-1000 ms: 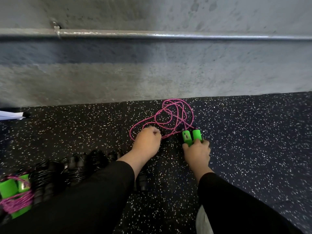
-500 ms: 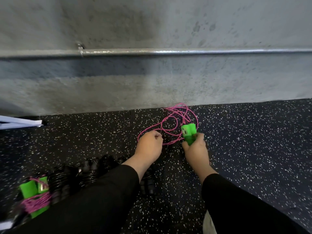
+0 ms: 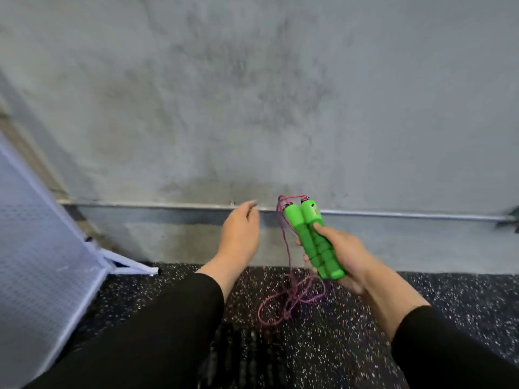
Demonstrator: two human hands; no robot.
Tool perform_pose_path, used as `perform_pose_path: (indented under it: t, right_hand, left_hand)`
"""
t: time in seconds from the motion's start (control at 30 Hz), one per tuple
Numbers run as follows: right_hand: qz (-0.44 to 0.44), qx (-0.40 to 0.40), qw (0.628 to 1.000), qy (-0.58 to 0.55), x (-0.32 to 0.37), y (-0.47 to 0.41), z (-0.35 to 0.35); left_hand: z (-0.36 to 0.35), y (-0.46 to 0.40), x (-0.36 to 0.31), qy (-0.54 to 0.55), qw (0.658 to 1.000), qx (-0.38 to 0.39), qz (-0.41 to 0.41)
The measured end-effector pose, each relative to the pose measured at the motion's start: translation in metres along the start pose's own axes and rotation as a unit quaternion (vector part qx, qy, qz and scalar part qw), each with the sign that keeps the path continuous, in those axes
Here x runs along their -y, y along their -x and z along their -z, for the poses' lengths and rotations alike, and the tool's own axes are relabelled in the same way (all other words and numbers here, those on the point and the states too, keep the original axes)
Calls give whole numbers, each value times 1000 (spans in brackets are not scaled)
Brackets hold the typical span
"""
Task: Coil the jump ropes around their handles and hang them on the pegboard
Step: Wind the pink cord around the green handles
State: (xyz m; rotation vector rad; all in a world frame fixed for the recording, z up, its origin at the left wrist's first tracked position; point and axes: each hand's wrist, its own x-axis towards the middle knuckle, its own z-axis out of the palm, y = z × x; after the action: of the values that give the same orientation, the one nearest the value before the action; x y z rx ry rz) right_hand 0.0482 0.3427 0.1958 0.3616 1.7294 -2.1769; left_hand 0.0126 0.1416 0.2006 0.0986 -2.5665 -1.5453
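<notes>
My right hand [image 3: 341, 255] grips two bright green jump rope handles [image 3: 311, 237] side by side, lifted off the floor and tilted up to the left. The pink rope [image 3: 289, 293] hangs from the handles' top ends and trails in loose loops on the black speckled floor. My left hand [image 3: 240, 234] is raised just left of the rope with relaxed fingers and holds nothing; it is blurred by motion. A white perforated pegboard panel [image 3: 42, 248] leans at the far left.
A grey concrete wall [image 3: 252, 108] fills the upper view, with a metal pipe [image 3: 407, 214] running along it low down. Dark coiled ropes lie blurred on the floor [image 3: 449, 299] between my arms, at the bottom.
My right hand has lifted the green handles off the floor, pulling the pink rope up. My left hand has let go of the rope and risen. The view has tilted upward.
</notes>
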Motion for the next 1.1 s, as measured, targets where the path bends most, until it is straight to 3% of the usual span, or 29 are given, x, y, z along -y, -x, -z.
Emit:
perform_pose_path:
  t: [0.2, 0.33, 0.5, 0.6, 0.77, 0.83, 0.97, 1.1]
  right_hand:
    - [25, 128, 991, -18, 55, 92, -28]
    - [16, 176, 983, -39, 58, 117, -32]
    - [21, 201, 973, -109, 67, 119, -24]
    - [23, 210, 968, -135, 67, 114, -23]
    - [47, 196, 965, -171, 68, 95, -28]
    - [69, 169, 975, -127, 68, 87, -25]
    - [168, 48, 982, 76, 64, 72, -21]
    - [277, -36, 908, 314, 62, 65, -20]
  left_hand:
    - [52, 21, -66, 17, 991, 35, -130]
    - [59, 30, -79, 76, 985, 66, -143]
    - [48, 47, -66, 227, 969, 0, -100]
    - [33, 56, -58, 186, 976, -34, -105]
    - [9, 63, -74, 91, 986, 58, -129]
    - [3, 61, -73, 79, 988, 76, -109]
    - [-1, 52, -73, 121, 986, 116, -12]
    - [4, 53, -76, 230, 957, 164, 71]
